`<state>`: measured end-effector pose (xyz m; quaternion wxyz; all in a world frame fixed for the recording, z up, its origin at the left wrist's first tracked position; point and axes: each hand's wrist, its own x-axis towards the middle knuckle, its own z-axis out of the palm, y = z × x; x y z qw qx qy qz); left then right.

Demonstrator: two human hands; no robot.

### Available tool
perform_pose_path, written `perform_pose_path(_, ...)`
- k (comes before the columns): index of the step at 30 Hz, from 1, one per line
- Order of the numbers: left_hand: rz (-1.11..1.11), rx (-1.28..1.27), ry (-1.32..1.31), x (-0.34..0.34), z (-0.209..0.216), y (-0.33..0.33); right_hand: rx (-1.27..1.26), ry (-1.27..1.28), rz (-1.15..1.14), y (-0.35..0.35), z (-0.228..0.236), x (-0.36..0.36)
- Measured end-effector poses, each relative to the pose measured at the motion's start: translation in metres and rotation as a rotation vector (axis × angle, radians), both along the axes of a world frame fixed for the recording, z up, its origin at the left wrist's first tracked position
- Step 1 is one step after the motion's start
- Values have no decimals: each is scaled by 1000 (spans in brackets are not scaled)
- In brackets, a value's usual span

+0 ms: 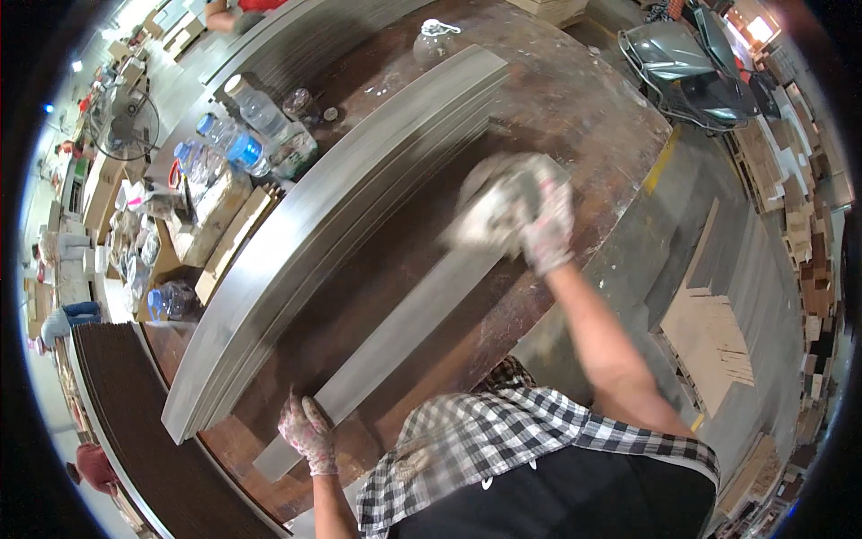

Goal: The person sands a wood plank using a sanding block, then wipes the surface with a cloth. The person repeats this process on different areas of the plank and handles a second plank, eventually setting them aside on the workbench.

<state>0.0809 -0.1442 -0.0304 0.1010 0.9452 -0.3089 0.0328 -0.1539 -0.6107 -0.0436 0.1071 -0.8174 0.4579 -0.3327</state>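
Grey strip [395, 344] laid on the counter [584, 108], beside stacked grey boards [332, 198]! Over its far part, a pale cloth [485, 214], blurred, is clutched by the right hand [549, 225], fingers curled. Its near end is touched by the left hand [308, 436], fingers slightly parted; whether it's gripped can't be told.

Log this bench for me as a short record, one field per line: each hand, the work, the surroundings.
Left hand: gloved, at the near end of the single board
Right hand: gloved, blurred, holding a whitish cloth over the board's far part
Single board: grey, narrow, lying on the brown table
Left of it: stack of grey boards
Beyond the stack: plastic bottles
Upper right: parked scooter
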Motion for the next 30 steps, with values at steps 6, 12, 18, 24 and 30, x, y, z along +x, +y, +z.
perform_pose_path(6, -34, -36, -36, 5, -9, 9, 121, -66, -48, -64, 51, -26)
perform_pose_path(12, -349, 56, 64, -35, 14, -61, -94, -56, 127, -19, -13, -32)
perform_pose_path(18, -472, -2, 49, -32, 23, -69, -10, -214, -242, -163, 5, -83)
perform_pose_path(24, -478, 6, 55, -17, 40, -70, -5, -420, -232, -154, -1, -86)
perform_pose_path(30, -544, 197, 67, -33, 47, -62, 0, -646, -194, -147, 22, -88)
